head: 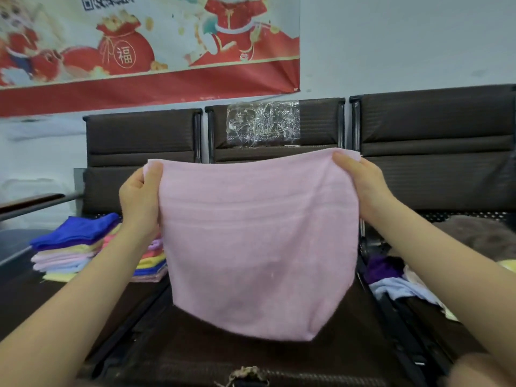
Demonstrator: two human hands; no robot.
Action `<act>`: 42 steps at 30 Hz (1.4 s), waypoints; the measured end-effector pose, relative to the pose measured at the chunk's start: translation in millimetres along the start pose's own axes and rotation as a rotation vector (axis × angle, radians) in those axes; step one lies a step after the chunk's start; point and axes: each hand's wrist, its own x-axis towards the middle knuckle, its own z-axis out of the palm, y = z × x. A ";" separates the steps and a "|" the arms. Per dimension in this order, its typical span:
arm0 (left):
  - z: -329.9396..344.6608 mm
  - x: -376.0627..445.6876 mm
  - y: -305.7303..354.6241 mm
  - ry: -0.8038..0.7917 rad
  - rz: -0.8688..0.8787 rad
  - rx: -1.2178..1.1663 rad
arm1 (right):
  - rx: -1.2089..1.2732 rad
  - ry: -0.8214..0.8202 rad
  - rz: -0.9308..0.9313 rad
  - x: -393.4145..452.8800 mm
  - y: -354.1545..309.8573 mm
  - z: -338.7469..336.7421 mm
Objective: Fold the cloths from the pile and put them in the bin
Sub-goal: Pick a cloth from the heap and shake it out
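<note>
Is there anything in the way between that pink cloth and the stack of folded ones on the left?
Nothing visible blocks it. Both hands, left and right, hold the pink cloth up by its top corners over the middle seat. The folded stack lies on the left seat. No bin shows.

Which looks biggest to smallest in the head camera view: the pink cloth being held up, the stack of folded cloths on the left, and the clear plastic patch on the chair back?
1. pink cloth, though it hangs nearest the camera
2. stack of folded cloths, partly hidden by the left forearm
3. clear plastic patch; close to the stack, so that order is unsure
</note>
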 end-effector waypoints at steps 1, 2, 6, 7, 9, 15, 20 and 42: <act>1.2 -1.9 -1.6 -0.009 -0.007 0.002 | 0.030 -0.006 0.040 0.3 1.5 -1.7; 4.4 -2.5 -2.1 -0.022 -0.018 0.000 | 0.032 -0.011 0.084 1.5 2.2 -4.1; 15.2 -2.1 -36.9 -0.133 -0.249 0.151 | -0.057 0.021 0.339 19.5 32.4 -21.6; 14.7 -2.0 -55.0 -0.182 -0.229 0.288 | -0.109 0.047 0.380 24.9 45.9 -28.3; 7.6 -5.8 -95.2 -0.289 -0.136 0.572 | -0.341 0.083 0.411 28.9 81.4 -46.6; -13.6 -1.4 -179.3 -0.572 -0.153 0.920 | -1.023 -0.153 0.437 27.2 142.1 -68.8; 2.3 -2.4 -200.6 -0.525 -0.304 0.931 | -0.923 -0.041 0.543 42.1 177.3 -68.8; 46.7 -107.8 -171.9 -1.043 -0.215 1.026 | -1.053 -0.114 0.865 -19.2 193.5 -69.8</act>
